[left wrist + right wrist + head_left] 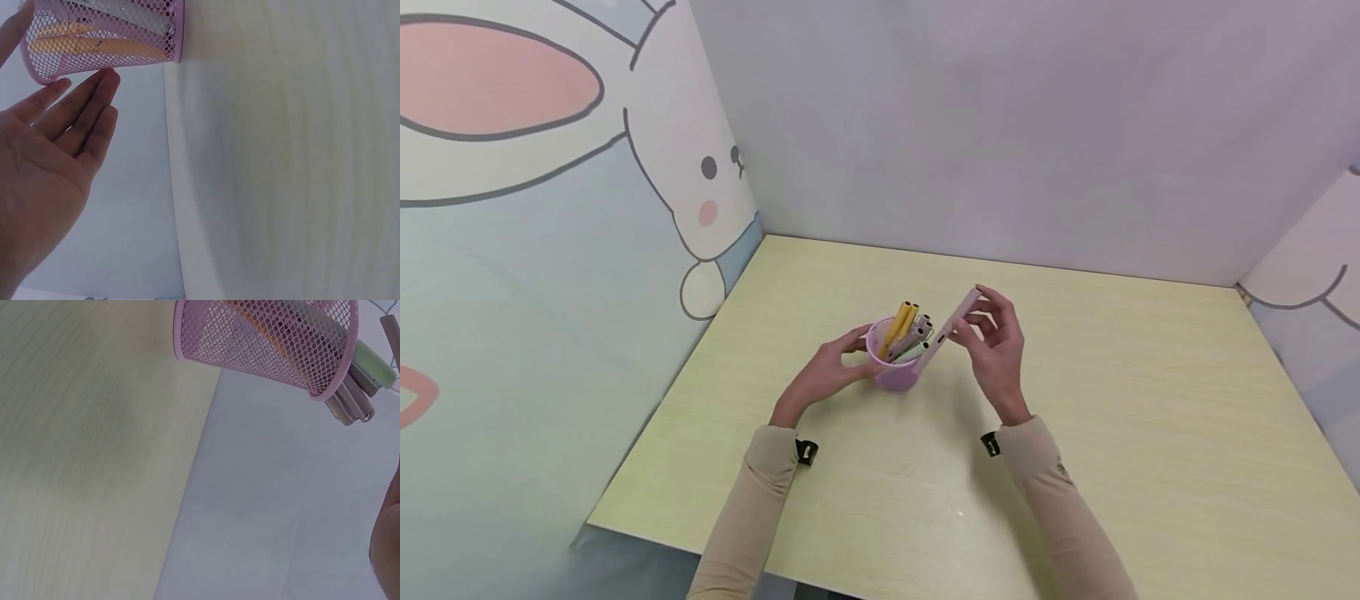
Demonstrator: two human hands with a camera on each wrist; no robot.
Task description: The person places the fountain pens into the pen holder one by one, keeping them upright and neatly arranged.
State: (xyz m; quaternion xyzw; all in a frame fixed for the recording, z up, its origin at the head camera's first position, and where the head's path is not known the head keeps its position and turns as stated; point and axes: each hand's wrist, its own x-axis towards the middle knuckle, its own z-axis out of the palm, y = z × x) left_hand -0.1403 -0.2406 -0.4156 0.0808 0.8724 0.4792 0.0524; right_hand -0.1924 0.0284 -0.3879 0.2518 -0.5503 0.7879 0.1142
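A pink mesh pen holder (897, 381) stands on the table, with several pens leaning inside it. Among these are yellow pens (897, 325), grey ones and a light green pen (913, 352). My left hand (827, 371) holds the holder near its rim, thumb on the near side and fingers on the far side. With thumb and fingers, my right hand (1000, 350) pinches a pale pink pen (964, 308). That pen slants down to the left, its lower end by the holder's right side. Whether it touches the mesh, I cannot tell.
The pale wooden table (1150, 400) extends to both sides of the hands. A plain light wall (1000, 133) rises behind it. On the left, a wall covering with a cartoon figure (685, 192) borders the table. A tiny white speck (959, 512) lies near the front.
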